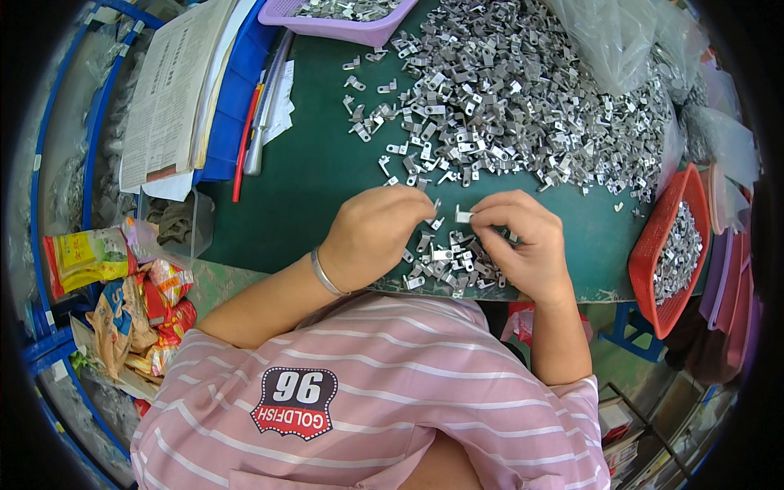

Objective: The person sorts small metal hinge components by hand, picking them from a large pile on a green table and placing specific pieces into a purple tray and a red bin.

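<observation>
Small bent silver metal brackets with holes cover much of the green table. My right hand (527, 237) pinches one metal bracket (464, 216) between thumb and forefinger. Facing it, my left hand (376, 224) has its fingers closed at another small bracket (437, 203), seen nearly edge-on at the fingertips. Below both hands, near the table's front edge, lies a small pile of brackets (456, 263). Beyond them spreads a far larger heap of brackets (523, 106), with a few loose pieces on its left side. A bracelet (325, 273) circles my left wrist.
A purple basket (343, 26) of brackets stands at the far edge, a red basket (641, 261) at the right. Clear plastic bags (612, 45) lie over the heap. At left are a blue bin (237, 106) with papers, a red pen (245, 147) and a clear tub (200, 229).
</observation>
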Demonstrator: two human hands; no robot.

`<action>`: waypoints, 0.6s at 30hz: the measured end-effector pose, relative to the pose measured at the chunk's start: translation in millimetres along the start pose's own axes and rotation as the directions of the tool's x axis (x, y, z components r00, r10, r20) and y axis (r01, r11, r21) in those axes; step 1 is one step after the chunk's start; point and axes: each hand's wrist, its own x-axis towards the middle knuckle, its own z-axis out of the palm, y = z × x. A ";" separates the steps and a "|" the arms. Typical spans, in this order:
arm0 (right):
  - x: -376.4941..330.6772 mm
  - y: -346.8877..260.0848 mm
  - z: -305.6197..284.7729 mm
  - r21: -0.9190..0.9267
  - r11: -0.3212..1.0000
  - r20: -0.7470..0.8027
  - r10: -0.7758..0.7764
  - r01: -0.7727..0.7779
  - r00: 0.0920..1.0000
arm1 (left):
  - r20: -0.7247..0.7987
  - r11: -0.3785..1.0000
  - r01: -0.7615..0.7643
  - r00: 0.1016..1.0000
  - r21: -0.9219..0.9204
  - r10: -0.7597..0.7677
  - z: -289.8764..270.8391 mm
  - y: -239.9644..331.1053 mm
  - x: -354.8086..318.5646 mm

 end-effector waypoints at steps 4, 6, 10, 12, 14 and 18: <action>7.9 -2.2 -3.4 -0.045 0.998 0.230 -0.042 0.054 0.972 | 0.068 0.997 -0.073 0.995 0.011 0.072 1.1 5.2 -5.4; 13.4 -0.7 3.5 -0.189 0.975 0.103 -0.098 0.116 0.990 | 0.088 0.995 -0.082 0.992 -0.058 0.087 -0.8 5.1 -5.8; 29.2 9.3 26.8 -0.453 0.885 -0.038 -0.142 0.109 0.989 | -0.036 0.986 0.001 0.999 0.169 0.005 -4.4 0.6 3.8; 31.2 13.3 32.3 -0.526 0.845 -0.032 -0.134 0.098 0.990 | -0.029 0.947 0.110 0.994 0.303 -0.106 -5.0 1.8 12.4; 30.0 11.0 32.1 -0.447 0.891 -0.068 -0.127 0.083 0.990 | -0.018 0.921 0.148 0.988 0.359 -0.152 -2.8 -2.5 16.2; 20.4 2.3 18.1 -0.005 0.965 -0.056 0.260 -0.261 0.964 | -0.008 0.931 0.162 0.986 0.328 -0.168 2.1 -3.3 16.5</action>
